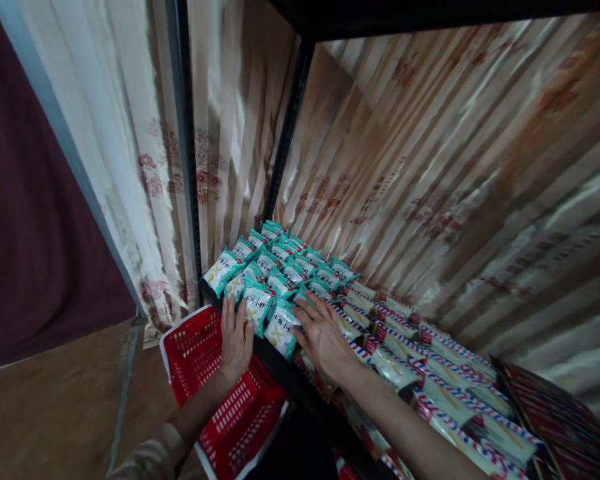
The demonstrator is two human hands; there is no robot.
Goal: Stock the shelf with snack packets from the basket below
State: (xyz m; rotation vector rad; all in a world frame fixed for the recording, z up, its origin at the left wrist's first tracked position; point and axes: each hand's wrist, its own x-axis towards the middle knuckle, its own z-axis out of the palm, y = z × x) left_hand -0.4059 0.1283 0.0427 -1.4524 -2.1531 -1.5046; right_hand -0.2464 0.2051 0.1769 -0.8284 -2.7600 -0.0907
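Observation:
Rows of teal-and-white snack packets (267, 263) stand close together on the corner of a shelf. With its fingers stretched upward, my left hand (236, 341) rests against the front of a packet (257, 305) at the shelf's front edge. My right hand (323, 333) reaches over from the other side, fingers spread and bent a little, its tips at the right side of another front packet (281, 327). Neither hand is closed around a packet. The right thumb and palm partly cover the packets behind them.
A red shopping basket (233, 410) with a white rim sits below the shelf's black front edge (275, 363). Striped-edge bags (445, 380) fill the shelf to the right. Black posts (287, 127) and a patterned curtain (380, 153) bound the shelf behind.

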